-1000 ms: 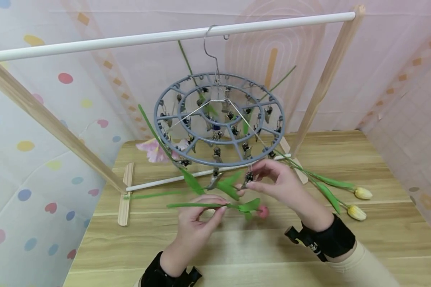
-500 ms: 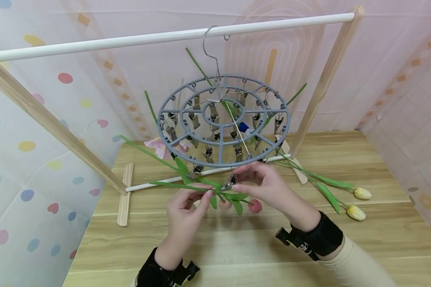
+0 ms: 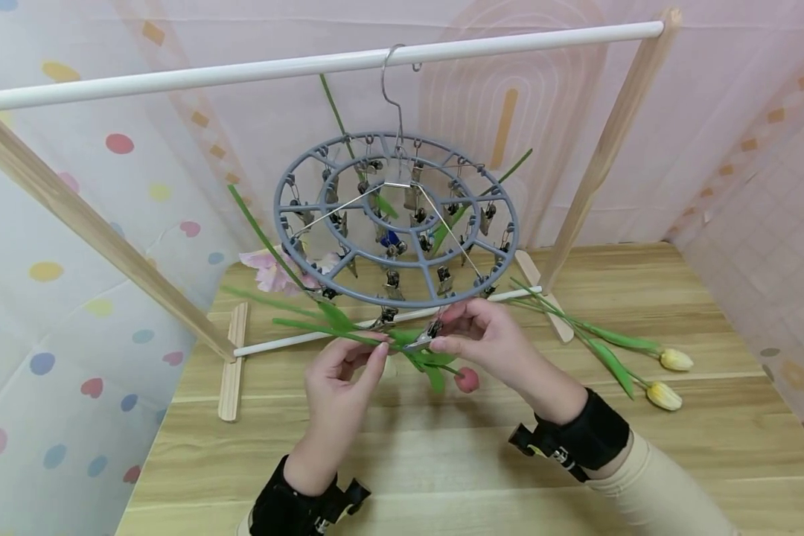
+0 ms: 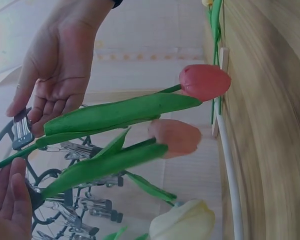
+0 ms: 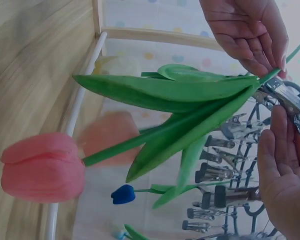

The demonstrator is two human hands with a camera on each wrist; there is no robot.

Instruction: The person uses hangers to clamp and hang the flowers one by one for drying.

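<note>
Pink tulip [image 3: 467,380] hangs just under the grey clip hanger [image 3: 395,223], stem pinched in the left hand [image 3: 338,372]. Right hand [image 3: 489,339] squeezes a metal clip [image 3: 429,336], seemingly onto the stem; clipping looks unfinished. Two yellow tulips [image 3: 670,378] lie on the bench [image 3: 442,461].

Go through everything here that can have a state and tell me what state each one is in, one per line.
Left hand: pinching the green stem.
Right hand: squeezing a metal clip.
Metal clip: at the stem; whether it has bitten, cannot tell.
Pink tulip: held level above the table, off the rack.
Round clip hanger: hanging by its hook from the white rod, tilted.
Two yellow tulips: lying on the table, untouched.
</note>
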